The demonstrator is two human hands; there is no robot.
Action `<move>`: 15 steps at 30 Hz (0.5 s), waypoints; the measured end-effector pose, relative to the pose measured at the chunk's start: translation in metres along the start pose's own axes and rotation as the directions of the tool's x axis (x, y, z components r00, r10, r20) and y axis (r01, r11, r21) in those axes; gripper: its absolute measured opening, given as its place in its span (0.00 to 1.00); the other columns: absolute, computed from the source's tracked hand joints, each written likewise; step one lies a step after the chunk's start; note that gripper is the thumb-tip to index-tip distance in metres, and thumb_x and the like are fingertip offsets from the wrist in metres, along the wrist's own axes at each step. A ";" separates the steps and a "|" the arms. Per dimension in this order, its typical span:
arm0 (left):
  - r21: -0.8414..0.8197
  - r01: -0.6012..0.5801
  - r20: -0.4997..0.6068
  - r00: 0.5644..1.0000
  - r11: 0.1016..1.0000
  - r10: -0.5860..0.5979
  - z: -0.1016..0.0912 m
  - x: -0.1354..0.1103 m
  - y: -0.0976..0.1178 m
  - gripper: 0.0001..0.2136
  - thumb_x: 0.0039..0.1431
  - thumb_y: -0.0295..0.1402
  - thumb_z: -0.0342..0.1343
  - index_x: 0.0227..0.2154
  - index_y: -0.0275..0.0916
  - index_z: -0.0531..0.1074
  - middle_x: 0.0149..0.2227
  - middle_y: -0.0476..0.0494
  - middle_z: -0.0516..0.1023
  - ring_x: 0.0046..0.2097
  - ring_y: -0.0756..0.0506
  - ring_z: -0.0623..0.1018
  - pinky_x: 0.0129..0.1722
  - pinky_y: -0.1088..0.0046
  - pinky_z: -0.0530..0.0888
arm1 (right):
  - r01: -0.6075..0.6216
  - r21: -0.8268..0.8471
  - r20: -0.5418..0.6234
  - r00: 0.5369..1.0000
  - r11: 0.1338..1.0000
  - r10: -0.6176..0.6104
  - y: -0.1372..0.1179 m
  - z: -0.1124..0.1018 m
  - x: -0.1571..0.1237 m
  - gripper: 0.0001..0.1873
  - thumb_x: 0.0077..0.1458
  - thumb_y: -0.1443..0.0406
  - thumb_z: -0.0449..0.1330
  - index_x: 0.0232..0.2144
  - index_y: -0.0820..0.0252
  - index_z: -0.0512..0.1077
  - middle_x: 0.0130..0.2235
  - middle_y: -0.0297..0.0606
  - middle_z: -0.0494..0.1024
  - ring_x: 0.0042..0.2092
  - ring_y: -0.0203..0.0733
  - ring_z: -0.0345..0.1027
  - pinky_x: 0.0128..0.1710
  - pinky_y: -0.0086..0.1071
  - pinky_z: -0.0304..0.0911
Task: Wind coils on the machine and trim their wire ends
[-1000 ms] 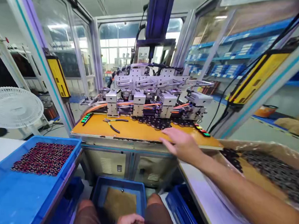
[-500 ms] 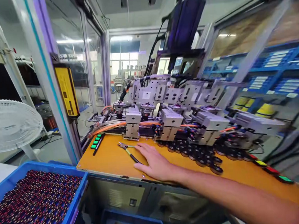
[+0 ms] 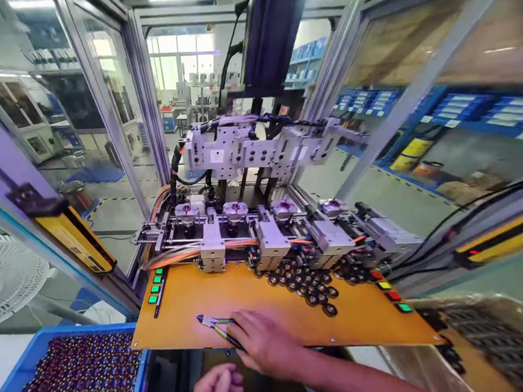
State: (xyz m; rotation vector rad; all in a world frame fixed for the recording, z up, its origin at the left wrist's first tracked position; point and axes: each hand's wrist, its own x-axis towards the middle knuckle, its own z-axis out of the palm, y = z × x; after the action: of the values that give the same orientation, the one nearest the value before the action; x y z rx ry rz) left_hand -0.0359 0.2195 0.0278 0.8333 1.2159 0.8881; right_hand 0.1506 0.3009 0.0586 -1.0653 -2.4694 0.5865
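Orange board: my right hand (image 3: 265, 345) closes over the pliers (image 3: 215, 324), tips pointing left; left hand (image 3: 214, 391) loosely curled, holding nothing, nearby.

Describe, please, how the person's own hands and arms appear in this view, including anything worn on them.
Both hands are bare: no gloves, rings or watch show. The right hand runs into a bare forearm reaching to the lower right edge with no sleeve in sight. Of the left hand only the fingers and part of the back show at the bottom edge; its wrist and arm are out of frame.
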 end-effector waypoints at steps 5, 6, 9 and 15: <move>-0.048 0.031 -0.089 0.995 0.998 -0.035 0.013 -0.019 0.042 0.31 0.46 0.59 0.62 0.40 0.34 0.81 0.37 0.33 0.84 0.34 0.42 0.82 0.35 0.68 0.76 | -0.087 0.140 -0.034 0.995 0.986 0.092 -0.021 -0.021 -0.005 0.20 0.42 0.69 0.63 0.42 0.65 0.74 0.43 0.53 0.78 0.44 0.57 0.72 0.45 0.50 0.70; -0.057 0.026 -0.101 0.994 0.998 -0.032 0.018 -0.021 0.046 0.31 0.46 0.58 0.63 0.41 0.34 0.81 0.38 0.33 0.84 0.35 0.41 0.82 0.35 0.67 0.76 | -0.104 0.178 -0.055 0.992 0.979 0.115 -0.025 -0.023 -0.009 0.20 0.41 0.69 0.63 0.41 0.65 0.74 0.42 0.52 0.78 0.43 0.56 0.73 0.44 0.48 0.70; -0.101 -0.039 -0.134 0.991 0.994 0.025 0.034 -0.021 0.056 0.29 0.48 0.55 0.64 0.46 0.37 0.79 0.45 0.34 0.83 0.46 0.36 0.82 0.45 0.61 0.77 | -0.127 0.315 -0.125 0.977 0.941 0.174 -0.041 -0.027 -0.021 0.22 0.41 0.69 0.62 0.43 0.61 0.73 0.41 0.45 0.79 0.42 0.50 0.74 0.44 0.41 0.71; -0.187 -0.198 -0.135 0.975 0.962 0.174 0.060 -0.020 0.075 0.23 0.52 0.46 0.65 0.46 0.36 0.79 0.53 0.34 0.80 0.60 0.35 0.74 0.65 0.55 0.62 | -0.122 0.531 -0.217 0.937 0.838 0.273 -0.071 -0.045 -0.046 0.26 0.41 0.71 0.60 0.46 0.57 0.70 0.45 0.41 0.80 0.45 0.46 0.75 0.48 0.37 0.71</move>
State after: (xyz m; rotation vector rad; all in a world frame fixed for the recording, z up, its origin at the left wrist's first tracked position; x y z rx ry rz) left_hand 0.0118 0.2302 0.1130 0.7495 1.1394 1.2067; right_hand 0.1605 0.2319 0.1251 -1.0950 -1.8108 1.0090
